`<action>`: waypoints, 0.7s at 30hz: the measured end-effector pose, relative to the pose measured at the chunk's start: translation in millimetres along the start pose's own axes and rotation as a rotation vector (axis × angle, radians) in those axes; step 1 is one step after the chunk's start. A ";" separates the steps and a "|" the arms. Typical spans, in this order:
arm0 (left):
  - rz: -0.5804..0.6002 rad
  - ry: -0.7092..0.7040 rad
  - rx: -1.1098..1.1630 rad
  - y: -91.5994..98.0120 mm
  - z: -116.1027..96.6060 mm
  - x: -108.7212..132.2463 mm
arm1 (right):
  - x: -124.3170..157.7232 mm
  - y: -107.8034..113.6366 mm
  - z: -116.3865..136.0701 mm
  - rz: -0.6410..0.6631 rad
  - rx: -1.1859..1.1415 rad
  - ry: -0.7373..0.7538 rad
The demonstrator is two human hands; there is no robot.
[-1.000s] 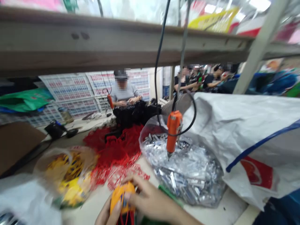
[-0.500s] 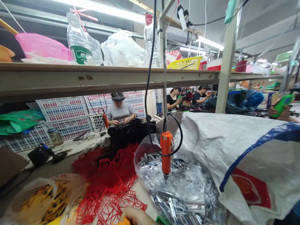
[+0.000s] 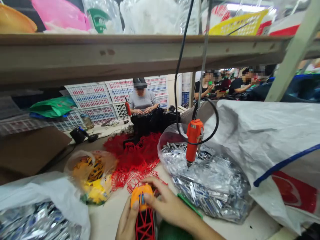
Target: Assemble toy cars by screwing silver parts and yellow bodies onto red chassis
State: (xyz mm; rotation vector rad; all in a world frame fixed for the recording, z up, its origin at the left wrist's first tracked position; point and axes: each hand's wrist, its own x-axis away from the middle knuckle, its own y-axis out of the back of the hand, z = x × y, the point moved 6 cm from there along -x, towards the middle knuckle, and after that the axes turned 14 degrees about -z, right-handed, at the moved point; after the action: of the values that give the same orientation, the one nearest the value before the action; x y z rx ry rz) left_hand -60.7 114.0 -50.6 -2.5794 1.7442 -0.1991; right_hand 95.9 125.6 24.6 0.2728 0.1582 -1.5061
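Observation:
Both my hands meet at the bottom centre over a small orange plastic part point(image 3: 140, 196) that sits on top of a red lattice part point(image 3: 145, 225). My left hand point(image 3: 128, 222) holds the pieces from the left, thumb up against the orange part. My right hand point(image 3: 167, 206) curls over them from the right, fingertips pressed on the orange part. An orange electric screwdriver point(image 3: 193, 140) hangs on a cable just above and right of my hands, tip down. A green object point(image 3: 190, 204) lies under my right wrist.
A pile of red lattice parts point(image 3: 136, 156) lies ahead. A clear bag of silvery pieces point(image 3: 212, 181) sits right, a large white sack point(image 3: 270, 140) beyond it, a bag of yellow parts point(image 3: 93, 176) left. A shelf point(image 3: 125, 55) runs overhead. Other people work at the far benches.
The view dropped back down from the upper shelf, so both hands and the orange part are in sight again, now with the red lattice part under it.

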 end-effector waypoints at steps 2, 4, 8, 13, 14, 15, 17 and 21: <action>-0.017 0.092 0.077 2.1 3.8 -1.7 | -3.2 20.9 10.3 -0.227 0.017 0.230; 0.023 0.191 0.109 0.0 4.3 -3.4 | 2.3 63.6 26.5 -0.693 0.034 0.530; 0.020 0.191 0.162 -3.5 -11.5 -5.9 | 14.0 146.7 23.1 -1.478 -0.203 0.569; -0.001 0.158 0.164 -10.3 -23.7 -2.8 | -40.6 147.2 10.1 -0.657 -0.392 0.046; 0.004 0.158 0.159 -11.2 -24.2 -2.5 | -39.4 141.7 12.2 -0.562 -0.409 0.024; 0.010 0.161 0.154 -11.7 -24.1 -2.3 | -35.3 137.9 16.2 -0.510 -0.427 0.028; 0.034 0.175 0.146 -13.0 -23.0 -2.7 | -22.6 130.7 27.1 -0.432 -0.442 0.068; 0.045 0.157 0.127 -13.4 -21.6 -5.5 | 6.1 101.1 41.3 -0.167 -0.262 0.074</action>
State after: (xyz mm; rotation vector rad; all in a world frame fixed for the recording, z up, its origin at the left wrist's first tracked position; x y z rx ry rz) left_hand -52.9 125.3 -28.6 -2.4928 1.7718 -0.5067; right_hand 194.3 112.7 70.7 0.1065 0.4433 -1.6213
